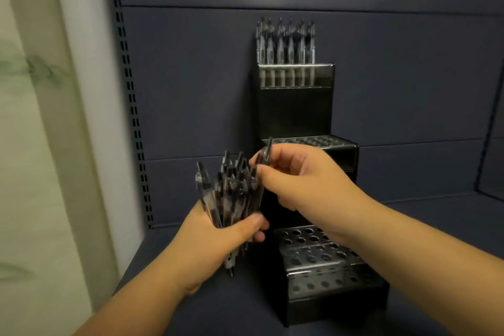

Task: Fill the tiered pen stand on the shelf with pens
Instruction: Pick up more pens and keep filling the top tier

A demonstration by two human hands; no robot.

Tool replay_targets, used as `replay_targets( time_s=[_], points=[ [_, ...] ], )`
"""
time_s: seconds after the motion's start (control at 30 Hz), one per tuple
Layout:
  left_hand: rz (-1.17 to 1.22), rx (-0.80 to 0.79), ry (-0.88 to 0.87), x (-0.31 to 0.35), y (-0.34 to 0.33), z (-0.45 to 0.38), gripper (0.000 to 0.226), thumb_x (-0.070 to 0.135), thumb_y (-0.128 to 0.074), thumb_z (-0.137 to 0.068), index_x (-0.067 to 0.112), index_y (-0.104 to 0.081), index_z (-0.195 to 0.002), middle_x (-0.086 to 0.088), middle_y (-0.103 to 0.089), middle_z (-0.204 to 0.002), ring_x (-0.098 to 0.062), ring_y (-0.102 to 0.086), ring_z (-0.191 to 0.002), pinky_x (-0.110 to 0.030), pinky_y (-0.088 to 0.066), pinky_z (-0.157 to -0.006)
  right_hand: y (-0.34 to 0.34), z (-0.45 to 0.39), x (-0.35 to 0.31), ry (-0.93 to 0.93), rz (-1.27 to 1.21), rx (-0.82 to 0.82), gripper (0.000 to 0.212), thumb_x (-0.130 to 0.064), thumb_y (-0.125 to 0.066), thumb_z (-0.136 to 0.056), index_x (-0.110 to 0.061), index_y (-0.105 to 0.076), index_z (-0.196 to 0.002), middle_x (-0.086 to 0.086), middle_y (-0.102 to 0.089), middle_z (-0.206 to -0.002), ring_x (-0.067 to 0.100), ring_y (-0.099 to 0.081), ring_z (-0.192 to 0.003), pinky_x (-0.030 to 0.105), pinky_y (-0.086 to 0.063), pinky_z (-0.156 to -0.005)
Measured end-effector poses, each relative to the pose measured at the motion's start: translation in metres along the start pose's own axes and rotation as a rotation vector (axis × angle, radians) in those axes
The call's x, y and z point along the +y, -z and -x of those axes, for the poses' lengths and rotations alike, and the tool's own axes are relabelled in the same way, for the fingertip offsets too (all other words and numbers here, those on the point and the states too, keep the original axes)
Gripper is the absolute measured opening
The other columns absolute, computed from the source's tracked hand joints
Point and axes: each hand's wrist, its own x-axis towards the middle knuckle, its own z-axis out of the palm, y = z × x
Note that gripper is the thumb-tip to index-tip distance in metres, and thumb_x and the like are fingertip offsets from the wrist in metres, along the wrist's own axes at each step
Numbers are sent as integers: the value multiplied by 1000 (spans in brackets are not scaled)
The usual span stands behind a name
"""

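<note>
A black tiered pen stand (308, 106) sits on a dark shelf (163, 308), backed against the shelf's rear panel. Its top tier already holds a row of upright pens (285, 43); the middle and lowest tiers show open holes with no pens visible in them. In front of the stand and a little to its left, the left hand (218, 243) grips a bundle of pens (231, 194), fingers and thumb curled round it, the pens standing roughly upright with their clip ends up. The right hand (302, 180) pinches a single pen (266, 151) by its upper end, drawing it from the bundle; that pen also points nearly upright. The right hand is directly in front of the stand's middle tier and is the nearer hand, so the pen's long axis roughly matches the upright holes just behind and below it.
</note>
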Motion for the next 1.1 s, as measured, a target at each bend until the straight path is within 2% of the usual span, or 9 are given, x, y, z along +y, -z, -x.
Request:
replay_targets(
  time_s=[0.13, 0.2, 0.27, 0.4, 0.57, 0.7, 0.87, 1.0, 1.1],
  points=[
    [123, 106, 6, 4, -5, -3, 16, 20, -88, -71, 31, -78, -75, -11, -74, -81, -22, -70, -74, -31, -57, -70, 16, 0, -13, 103, 26, 110, 10, -17, -71, -92, -22, -77, -98, -2, -72, -79, 7, -65, -68, 22, -52, -58],
    [166, 179, 15, 8, -7, -10, 10, 23, -82, -68, 29, -78, -73, -10, -73, -80, -22, -69, -74, -35, -56, -72, 29, -4, -17, 146, -22, 178, 12, -15, -70, -92, -22, -76, -100, -1, -75, -86, 9, -69, -77, 24, -55, -60],
    [148, 253, 17, 10, -10, -20, 10, 25, -79, -69, 23, -76, -78, -8, -72, -78, -21, -69, -74, -35, -56, -72, 45, -11, -23, 184, -67, 246, 12, -14, -68, -94, -21, -75, -101, -5, -75, -86, 7, -69, -80, 24, -56, -63],
    [102, 463, 57, 9, -18, -50, 13, 13, -73, -89, 6, -66, -97, -2, -65, -70, -15, -63, -64, -31, -57, -64, 80, -24, -38, 251, -95, 303, 11, -14, -63, -98, -20, -72, -101, -4, -76, -88, 14, -74, -86, 27, -59, -63],
    [51, 675, 113, -5, -22, -79, 17, 18, -73, -89, 11, -63, -100, -1, -64, -65, -18, -62, -64, -38, -53, -66, 120, -40, -47, 316, -60, 345, 11, -15, -60, -101, -21, -69, -103, 0, -78, -92, 18, -76, -89, 29, -61, -69],
    [-65, 783, 171, -25, -31, -82, 17, 21, -73, -89, 11, -64, -99, -12, -71, -78, -27, -67, -72, -36, -51, -63, 157, -63, -57, 381, -26, 411, 8, -18, -62, -101, -19, -70, -100, 1, -78, -89, 17, -76, -84, 25, -58, -66],
    [-193, 810, 227, -36, -32, -80, 17, 24, -73, -88, 10, -65, -93, -14, -70, -75, -30, -63, -61, -34, -46, -54, 182, -114, -78, 431, 34, 442, 10, -21, -65, -100, -15, -70, -94, 1, -76, -85, 18, -76, -79, 25, -59, -65],
    [-257, 813, 258, -34, -32, -78, 15, 26, -74, -88, 18, -62, -91, -12, -70, -80, -33, -66, -69, -33, -47, -57, 171, -164, -88, 426, 113, 367, 11, -21, -67, -98, -10, -71, -95, 7, -74, -86, 16, -75, -74, 26, -60, -65],
    [-379, 728, 344, -37, -33, -79, 21, 36, -68, -90, 17, -62, -96, -12, -68, -77, -30, -66, -64, -31, -46, -55, 152, -196, -87, 381, 155, 277, 13, -20, -69, -97, -8, -70, -92, 9, -71, -81, 17, -73, -70, 30, -63, -66]
  ],
)
